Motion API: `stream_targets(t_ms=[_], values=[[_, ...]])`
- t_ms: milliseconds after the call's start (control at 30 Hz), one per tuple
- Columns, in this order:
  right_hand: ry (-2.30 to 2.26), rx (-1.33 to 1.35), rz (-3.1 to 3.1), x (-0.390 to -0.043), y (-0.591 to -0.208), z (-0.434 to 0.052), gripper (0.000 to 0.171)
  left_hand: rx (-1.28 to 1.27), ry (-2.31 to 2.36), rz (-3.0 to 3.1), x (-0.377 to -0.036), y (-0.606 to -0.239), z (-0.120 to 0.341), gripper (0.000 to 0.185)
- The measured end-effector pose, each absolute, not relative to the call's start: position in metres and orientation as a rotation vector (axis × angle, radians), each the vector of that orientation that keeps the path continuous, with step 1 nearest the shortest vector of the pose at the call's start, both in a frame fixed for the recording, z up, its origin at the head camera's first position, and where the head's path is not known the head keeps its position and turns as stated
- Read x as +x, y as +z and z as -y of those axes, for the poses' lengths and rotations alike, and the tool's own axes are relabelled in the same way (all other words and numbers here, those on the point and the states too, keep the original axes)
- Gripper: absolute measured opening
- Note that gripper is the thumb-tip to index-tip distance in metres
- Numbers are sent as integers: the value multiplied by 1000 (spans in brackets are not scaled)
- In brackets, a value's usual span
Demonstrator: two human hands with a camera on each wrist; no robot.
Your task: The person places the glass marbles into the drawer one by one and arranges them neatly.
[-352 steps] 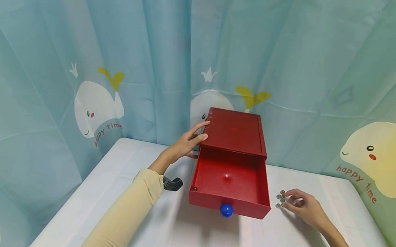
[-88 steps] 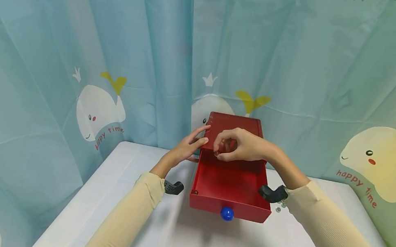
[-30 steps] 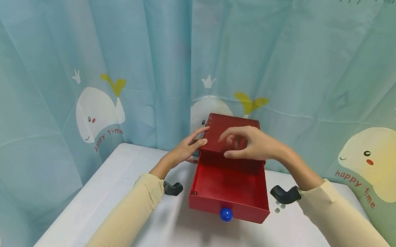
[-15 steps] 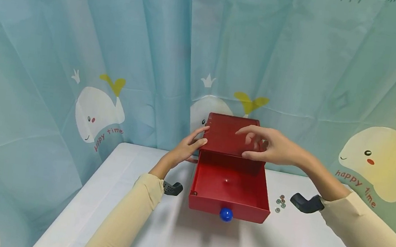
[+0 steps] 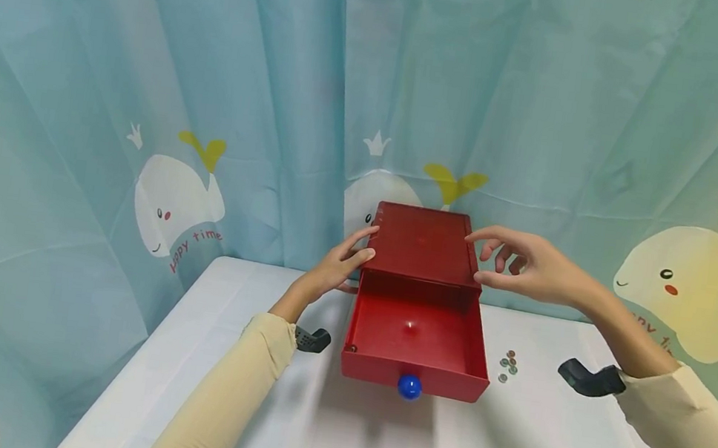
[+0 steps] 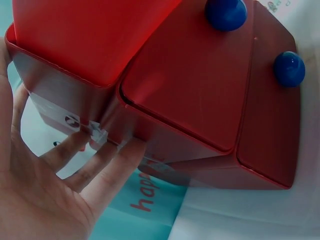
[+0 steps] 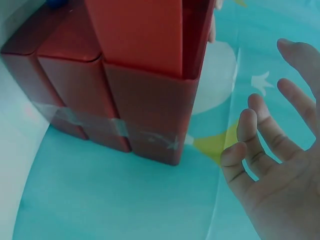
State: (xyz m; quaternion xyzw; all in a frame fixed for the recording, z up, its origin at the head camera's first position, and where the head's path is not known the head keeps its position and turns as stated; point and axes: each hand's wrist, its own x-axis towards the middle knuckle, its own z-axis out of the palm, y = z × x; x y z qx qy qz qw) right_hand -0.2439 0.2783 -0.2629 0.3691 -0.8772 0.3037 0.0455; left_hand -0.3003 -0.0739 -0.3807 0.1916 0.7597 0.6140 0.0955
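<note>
A red drawer cabinet [image 5: 424, 243] stands at the back of the white table [image 5: 320, 428]. Its top drawer [image 5: 415, 335] with a blue knob [image 5: 409, 386] is pulled out toward me. A small bright spot lies on the drawer floor; I cannot tell whether it is an object. My left hand [image 5: 344, 256] rests with straight fingers [image 6: 107, 162] against the cabinet's left side [image 6: 165, 140]. My right hand [image 5: 522, 266] hovers in the air by the cabinet's upper right edge, fingers [image 7: 260, 135] spread and holding nothing, apart from the cabinet [image 7: 145, 110].
Several small round coin-like pieces [image 5: 507, 365] lie on the table right of the drawer. Lower drawers show two blue knobs [image 6: 289, 68]. A whale-print curtain [image 5: 173, 201] hangs close behind and on both sides. The table's front edge is near me.
My right hand, pinching something small over the drawer 2.9 s ago, has opened and swung right, off the cabinet top. The left hand and the drawer have stayed put.
</note>
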Motion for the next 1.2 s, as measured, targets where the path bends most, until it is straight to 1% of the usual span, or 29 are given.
stream_targets(t_ms=[233,433,567,867,1200], values=[[957,1076,2640,-242,-273,-295,52,576,1822,-2247,-300,-380,74,60],[992,1051,2592,-239,-285,-312,52,579,1824,-2247,-301,-380,74,60],[1052,943,2589,-236,-297,-322,51,582,1823,-2246,-301,-380,74,59],[1111,710,2584,-231,-333,-340,46,584,1810,-2264,-301,-381,75,59],[1118,651,2618,-230,-383,-359,47,580,1813,-2260,-302,-381,74,59]])
